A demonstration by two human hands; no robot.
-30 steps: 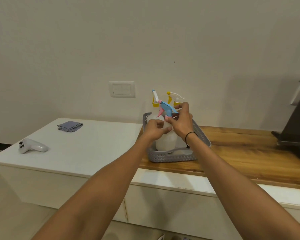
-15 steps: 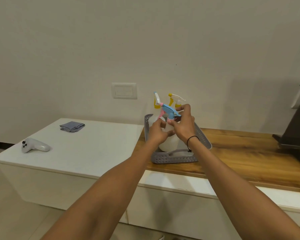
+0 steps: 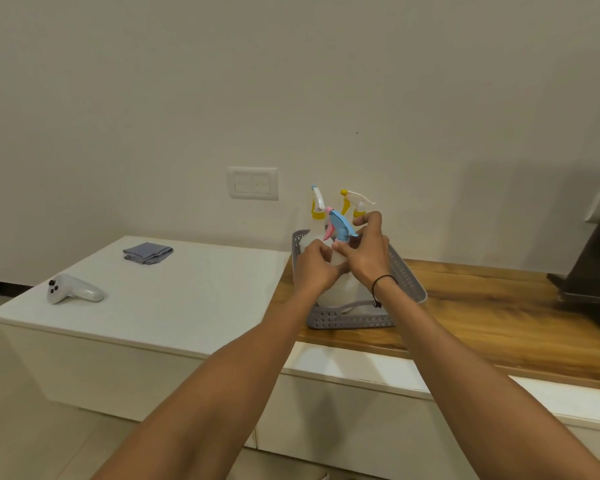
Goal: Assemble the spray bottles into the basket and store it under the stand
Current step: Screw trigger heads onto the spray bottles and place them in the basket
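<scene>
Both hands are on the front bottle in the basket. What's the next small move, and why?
Probably keep twisting the blue spray head tight. The right hand grips at its collar while the left hand steadies the translucent bottle, which stands in the grey basket. The two bottles behind it already carry their heads; whether this one is fully seated cannot be seen.

Dim, even indoor light, soft shadows on the wall, wide-angle bending at edges.
</scene>
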